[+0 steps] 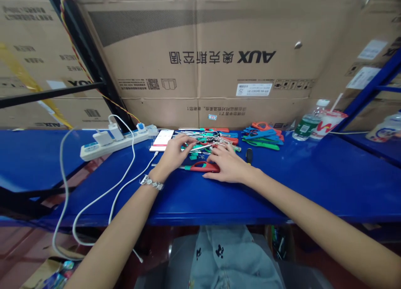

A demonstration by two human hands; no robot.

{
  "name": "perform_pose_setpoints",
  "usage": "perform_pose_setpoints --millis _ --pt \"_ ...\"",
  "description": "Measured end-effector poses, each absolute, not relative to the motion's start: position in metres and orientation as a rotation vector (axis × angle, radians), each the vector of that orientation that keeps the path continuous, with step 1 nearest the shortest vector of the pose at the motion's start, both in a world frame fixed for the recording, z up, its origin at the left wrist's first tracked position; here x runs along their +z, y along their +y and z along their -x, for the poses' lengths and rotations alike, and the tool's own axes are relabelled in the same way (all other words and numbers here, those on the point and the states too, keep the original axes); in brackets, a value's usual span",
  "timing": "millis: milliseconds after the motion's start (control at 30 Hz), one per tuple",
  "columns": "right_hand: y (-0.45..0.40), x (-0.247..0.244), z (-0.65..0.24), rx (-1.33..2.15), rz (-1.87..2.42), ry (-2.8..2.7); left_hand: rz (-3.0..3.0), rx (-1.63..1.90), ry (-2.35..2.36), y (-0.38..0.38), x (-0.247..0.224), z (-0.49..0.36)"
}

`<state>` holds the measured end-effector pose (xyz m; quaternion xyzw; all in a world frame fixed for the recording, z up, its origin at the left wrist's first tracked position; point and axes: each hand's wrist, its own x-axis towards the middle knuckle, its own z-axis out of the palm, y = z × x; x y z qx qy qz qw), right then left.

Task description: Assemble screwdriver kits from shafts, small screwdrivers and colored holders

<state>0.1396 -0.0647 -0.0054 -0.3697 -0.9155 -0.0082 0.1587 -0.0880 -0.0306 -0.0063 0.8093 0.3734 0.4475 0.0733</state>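
Observation:
On the blue shelf lies a mixed pile of lighter parts (205, 135), with metal tubes, wires and red, green and blue plastic pieces. My left hand (176, 152) is at the pile's left side, its thumb and fingers bent together in a pinch; whatever they may hold is too small to make out. My right hand (228, 163) reaches over the pile's right side with fingers apart and thumb stretched out. Under its palm edge lies a red and green long-nosed lighter (203, 167), its metal tube pointing left. The right fingertips are partly lost among the parts.
Behind the left hand lies a phone (163, 138), with a cable plugged in. A white power strip (125, 141) stands further left. To the right are plastic handle shells (263, 136), a black screwdriver (249, 156), a bottle (308, 124) and a cup (328, 122). Cardboard boxes (200, 26) form the back.

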Motion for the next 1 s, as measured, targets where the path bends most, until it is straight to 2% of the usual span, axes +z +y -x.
perform_pose_setpoints --millis 133,367,533,767,1000 --pt "-0.055 0.0 -0.128 0.096 1.09 -2.631 -2.378 1.47 1.201 -0.033 -0.003 0.091" --pt "-0.053 0.003 -0.154 0.348 1.245 -2.382 -2.266 1.92 1.365 -0.039 0.007 0.088" --pt "-0.059 -0.005 -0.159 0.653 1.257 -2.033 -1.922 2.135 1.379 -0.044 0.004 0.081" --pt "-0.061 -0.017 -0.147 1.114 1.062 -1.718 -1.592 1.709 1.122 -0.019 0.015 0.067" --pt "-0.068 -0.01 -0.139 1.549 0.902 -1.596 -1.594 1.527 0.922 -0.015 0.003 0.025"
